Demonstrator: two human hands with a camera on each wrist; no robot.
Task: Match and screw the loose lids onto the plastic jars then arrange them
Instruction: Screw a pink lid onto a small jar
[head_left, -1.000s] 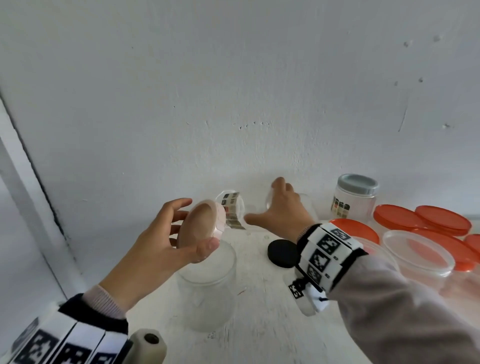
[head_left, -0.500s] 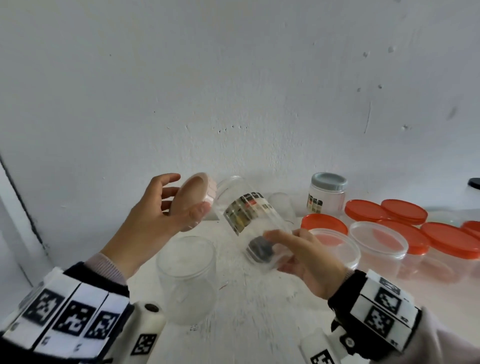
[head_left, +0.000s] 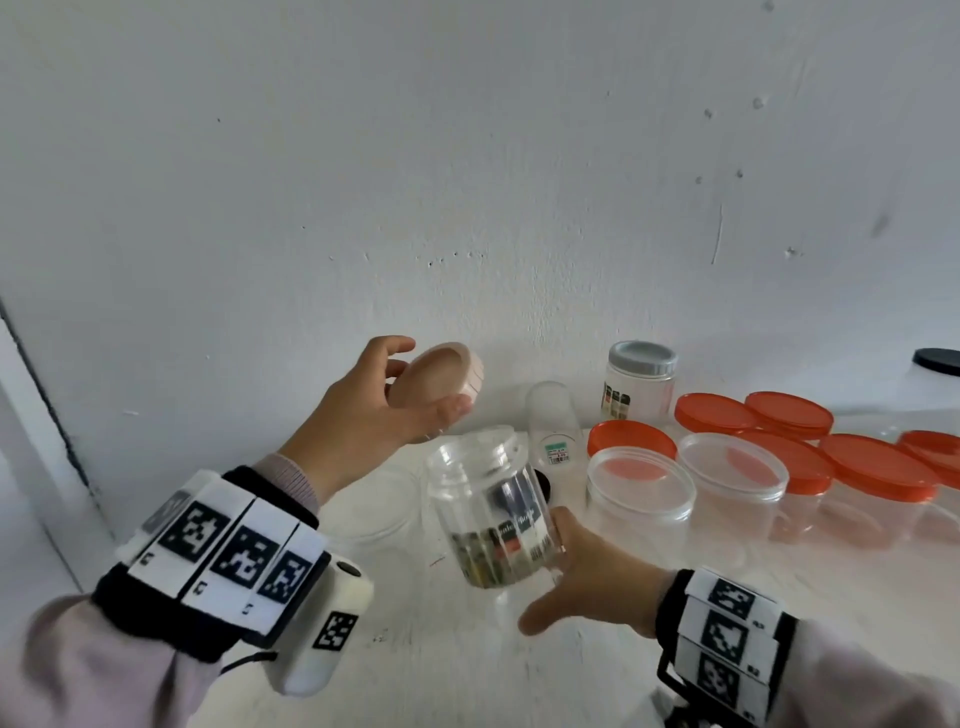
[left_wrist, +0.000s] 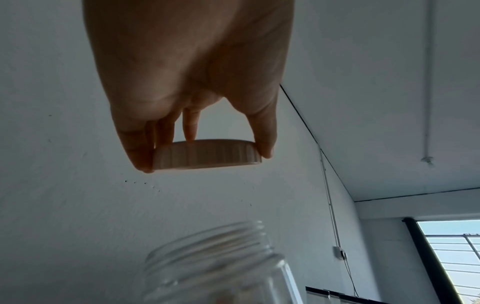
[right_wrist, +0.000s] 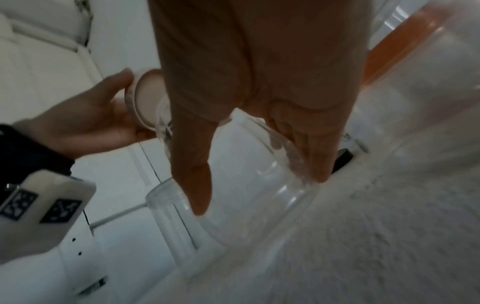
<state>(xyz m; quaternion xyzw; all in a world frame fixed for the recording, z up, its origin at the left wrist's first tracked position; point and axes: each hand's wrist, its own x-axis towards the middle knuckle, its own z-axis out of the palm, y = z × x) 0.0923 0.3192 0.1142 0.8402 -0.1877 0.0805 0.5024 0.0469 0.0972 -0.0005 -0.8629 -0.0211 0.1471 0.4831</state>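
My left hand (head_left: 426, 376) grips a beige ribbed lid (head_left: 452, 371) by its rim, tilted, up near the wall. Just below and to the right, my right hand (head_left: 545, 571) holds a clear labelled jar (head_left: 488, 514) by its lower part, its threaded mouth open and leaning toward the lid. Lid and jar are apart. In the left wrist view the lid (left_wrist: 207, 154) hangs above the jar mouth (left_wrist: 215, 257). The right wrist view shows my fingers (right_wrist: 317, 164) and thumb round the jar (right_wrist: 246, 156), with the lid (right_wrist: 148, 98) beyond.
Another open clear jar (head_left: 374, 504) stands on the white table behind my left wrist. A black lid (head_left: 544, 486) lies behind the held jar. Further back are a small clear jar (head_left: 553, 415) and a grey-lidded jar (head_left: 641, 379). Open tubs (head_left: 641, 499) and orange-lidded tubs (head_left: 878, 467) fill the right.
My right hand took the labelled jar from the back near the wall, carried it toward me and turned it almost upright under the lid. The left hand kept hold of the lid.
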